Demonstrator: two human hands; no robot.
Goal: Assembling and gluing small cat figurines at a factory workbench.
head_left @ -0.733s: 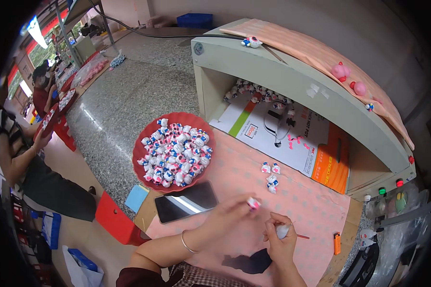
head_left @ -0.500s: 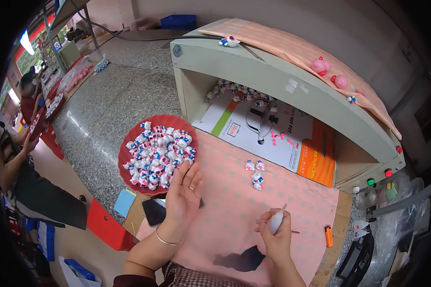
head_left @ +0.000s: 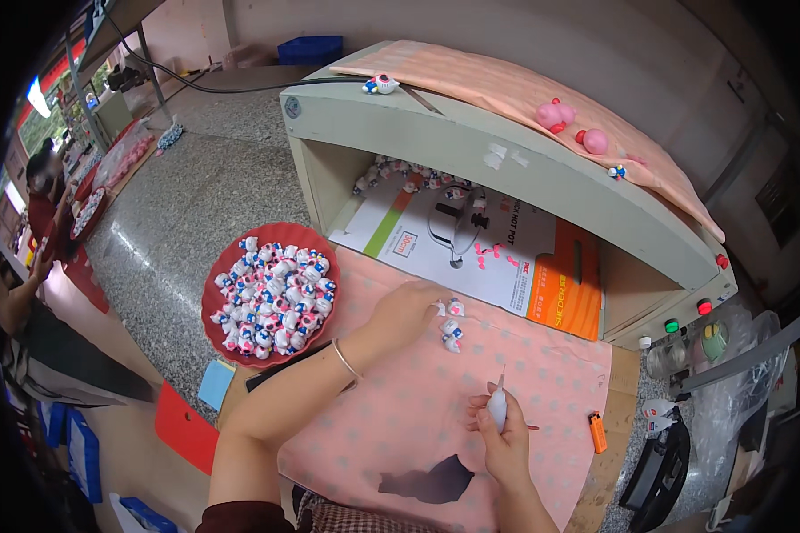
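Left hand (head_left: 406, 313) stretched over the pink dotted cloth (head_left: 418, 417) on the bench (head_left: 178, 213), fingertips at a small cluster of white-and-pink figurines (head_left: 452, 323); too small and half-covered to tell whether one is pinched or only touched. Right hand (head_left: 505, 435) clenched around a slim white tool (head_left: 498, 404), long axis upright, tip pointing away toward the open-fronted box (head_left: 507, 178), lower end hidden in the fist. Red bowl (head_left: 218, 293) heaped with more figurines just left of the cloth.
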